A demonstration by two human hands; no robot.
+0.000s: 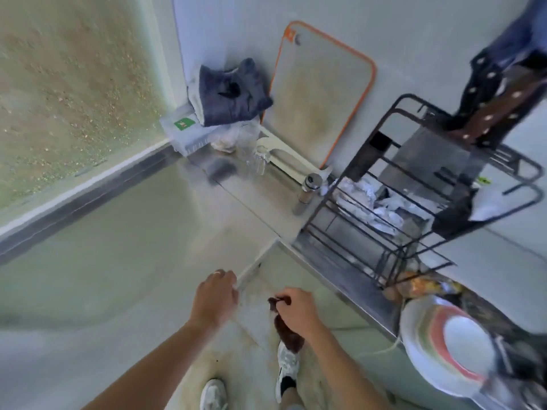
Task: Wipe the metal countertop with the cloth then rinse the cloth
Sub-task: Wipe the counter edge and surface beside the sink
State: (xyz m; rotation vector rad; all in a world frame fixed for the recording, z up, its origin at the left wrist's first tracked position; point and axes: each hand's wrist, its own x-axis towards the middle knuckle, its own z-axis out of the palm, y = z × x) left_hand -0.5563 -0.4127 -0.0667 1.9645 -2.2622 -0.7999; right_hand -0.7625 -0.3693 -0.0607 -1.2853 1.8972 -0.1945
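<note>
The metal countertop (124, 238) fills the left and middle of the view and ends at a corner in front of me. My left hand (217, 294) rests on that corner edge, fingers bent loosely over it, holding nothing. Just to the right, off the counter and above the floor, my right hand (297, 310) grips a dark brown cloth (288, 334). The cloth hangs down below the fist, and a small tuft sticks out above the fingers. The picture is motion-blurred.
A black wire dish rack (393, 208) stands on the counter's right branch, with stacked plates (447, 347) in front of it. An orange-rimmed cutting board (319, 93) leans on the wall. A grey-blue towel (231, 93) lies on a box in the corner, near a metal shaker (309, 190).
</note>
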